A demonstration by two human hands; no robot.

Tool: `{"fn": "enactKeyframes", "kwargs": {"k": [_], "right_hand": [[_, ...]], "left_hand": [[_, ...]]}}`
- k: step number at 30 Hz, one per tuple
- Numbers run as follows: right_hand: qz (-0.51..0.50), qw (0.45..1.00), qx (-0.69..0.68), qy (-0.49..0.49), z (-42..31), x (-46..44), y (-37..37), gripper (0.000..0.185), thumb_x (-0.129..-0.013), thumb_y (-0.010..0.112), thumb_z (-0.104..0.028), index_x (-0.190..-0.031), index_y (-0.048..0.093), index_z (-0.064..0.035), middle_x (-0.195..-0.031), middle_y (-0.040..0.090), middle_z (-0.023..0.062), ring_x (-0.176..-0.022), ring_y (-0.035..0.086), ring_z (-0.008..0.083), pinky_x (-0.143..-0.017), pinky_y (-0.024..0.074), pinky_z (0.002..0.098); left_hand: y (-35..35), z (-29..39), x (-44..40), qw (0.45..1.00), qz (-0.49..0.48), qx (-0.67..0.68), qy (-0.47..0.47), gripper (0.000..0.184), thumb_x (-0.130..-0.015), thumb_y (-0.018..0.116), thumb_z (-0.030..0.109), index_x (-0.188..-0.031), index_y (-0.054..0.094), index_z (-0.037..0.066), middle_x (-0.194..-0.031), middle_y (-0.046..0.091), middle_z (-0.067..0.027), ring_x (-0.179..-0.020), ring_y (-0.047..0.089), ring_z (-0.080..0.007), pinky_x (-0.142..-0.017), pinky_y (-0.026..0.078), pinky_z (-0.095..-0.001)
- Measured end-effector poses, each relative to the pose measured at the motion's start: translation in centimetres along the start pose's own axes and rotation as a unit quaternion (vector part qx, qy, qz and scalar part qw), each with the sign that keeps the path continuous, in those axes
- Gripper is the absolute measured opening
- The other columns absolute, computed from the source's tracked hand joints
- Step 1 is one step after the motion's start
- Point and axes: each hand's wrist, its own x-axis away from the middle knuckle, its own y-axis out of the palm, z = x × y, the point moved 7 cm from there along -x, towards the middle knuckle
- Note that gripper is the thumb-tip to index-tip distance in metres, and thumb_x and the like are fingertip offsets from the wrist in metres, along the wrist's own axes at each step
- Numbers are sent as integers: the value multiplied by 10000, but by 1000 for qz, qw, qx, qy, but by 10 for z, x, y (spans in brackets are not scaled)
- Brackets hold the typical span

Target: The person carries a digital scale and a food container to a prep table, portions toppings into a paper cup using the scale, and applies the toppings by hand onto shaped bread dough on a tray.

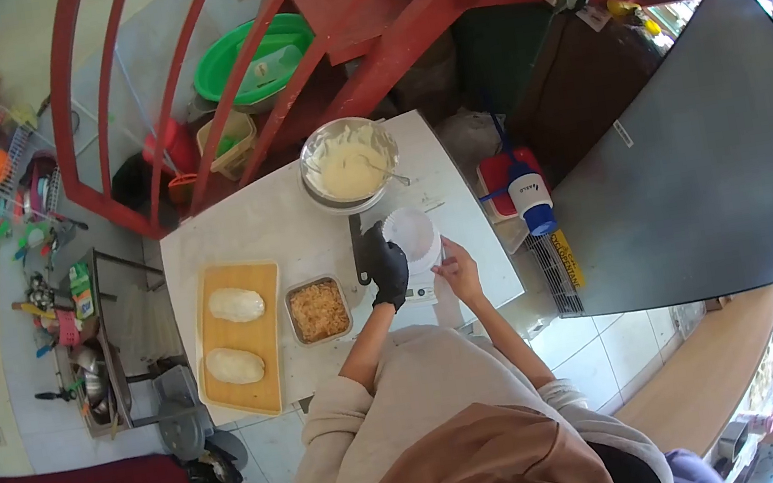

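- Head view: closest in, the bare right hand (459, 271) is at the lower right edge of a round pale thing (413, 237). Its fingers are bent, with the tips by the rim. I can't tell if they pinch it or only touch it.
- The left hand (386, 266) wears a black glove and is at the left side of the round pale thing. The glove is too dark to tell if it grips.
- By the near edge of the round pale thing, a scale (421, 293) shows. I can't tell if the round pale thing sits on it or is held just over it.
- The step now looks like setting the round pale thing at the scale. The next move seems to call for soft fingers and a level hold, as it looks thin and light.
- Left of the glove, a metal tin (319, 311) holds brown bits. Past it, two white lumps (238, 305) lie apart on a yellow tray (275, 338).
- A black flat thing (356, 234) lies beside the glove.
- Farther out on the white table (245, 233), a big bowl (307, 168) holds pale cream (346, 170), with a spoon (394, 176) leaning in it.
- Past the table, there is a green tub (219, 67) behind red rails (397, 45).
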Motion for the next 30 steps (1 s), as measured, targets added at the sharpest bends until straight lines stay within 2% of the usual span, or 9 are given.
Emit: {"fn": "enactKeyframes", "kwargs": {"k": [7, 10, 12, 15, 19, 22, 25, 27, 30], "right_hand": [[-29, 1000, 1, -10, 6, -16, 0, 659, -644, 725, -65, -1244, 454, -38, -1093, 554, 170, -746, 600, 234, -676, 500, 302], [-57, 998, 14, 24, -13, -3, 5, 833, -565, 785, -95, -1290, 377, -34, -1143, 518, 175, -879, 577, 269, -752, 488, 325], [-38, 996, 62, -43, -29, 5, 7, 998, -481, 827, -103, -1320, 291, -30, -1200, 463, 178, -1023, 506, 301, -836, 452, 357], [-46, 997, 50, -23, -31, 5, 10, 1028, -465, 827, -78, -1322, 261, -30, -1231, 421, 174, -1093, 448, 317, -887, 415, 371], [-28, 996, 64, -47, -26, 5, 12, 1029, -456, 829, -71, -1318, 270, -24, -1223, 429, 171, -1076, 462, 317, -865, 427, 362], [-38, 996, 57, -55, -18, 1, 11, 1018, -489, 821, -71, -1339, 262, -42, -1245, 423, 154, -1033, 485, 277, -815, 442, 356], [-54, 995, 23, -79, -8, 6, 10, 872, -617, 751, -63, -1343, 269, -48, -1266, 423, 134, -996, 506, 223, -750, 470, 322], [-26, 995, -83, 57, 11, 13, 1, 694, -741, 648, -72, -1339, 296, -51, -1266, 433, 115, -940, 521, 168, -678, 483, 270], [-15, 991, -129, 36, 16, 20, -6, 573, -803, 576, -74, -1322, 334, -46, -1260, 438, 115, -899, 533, 148, -638, 479, 236]], "left_hand": [[-16, 30, -13, 999, 29, -22, 37, 392, -682, 519, -83, -1062, 519, 17, -975, 540, -171, -957, 509, -337, -794, 422, -400], [-14, 26, -13, 998, 0, -55, 1, 378, -683, 536, -68, -1052, 518, 15, -968, 536, -168, -981, 506, -334, -795, 422, -400], [-7, 22, -13, 998, -41, -40, -16, 348, -679, 535, -67, -1018, 535, 16, -931, 544, -169, -977, 509, -335, -785, 427, -396], [-3, 19, -18, 989, -98, -99, 49, 329, -718, 492, -45, -1043, 506, 0, -939, 539, -168, -886, 535, -329, -748, 433, -394], [0, 9, -18, 989, -83, -99, 67, 280, -725, 475, -43, -997, 526, -6, -897, 550, -167, -839, 546, -330, -722, 438, -398], [-4, 11, -23, 992, -74, -80, 63, 242, -729, 479, -39, -963, 535, -13, -896, 549, -168, -810, 550, -332, -689, 444, -396], [-10, 16, -23, 992, -83, -84, 37, 257, -729, 515, -14, -983, 557, 1, -934, 576, -172, -979, 530, -337, -805, 430, -403], [-30, 41, -28, 989, -47, -134, 50, 244, -770, 529, 22, -1012, 551, 1, -953, 575, -172, -939, 553, -323, -776, 444, -400], [-68, 52, -25, 998, 4, -51, 49, 249, -769, 564, 75, -1011, 531, 25, -880, 559, -165, -791, 566, -332, -654, 463, -403]]}}
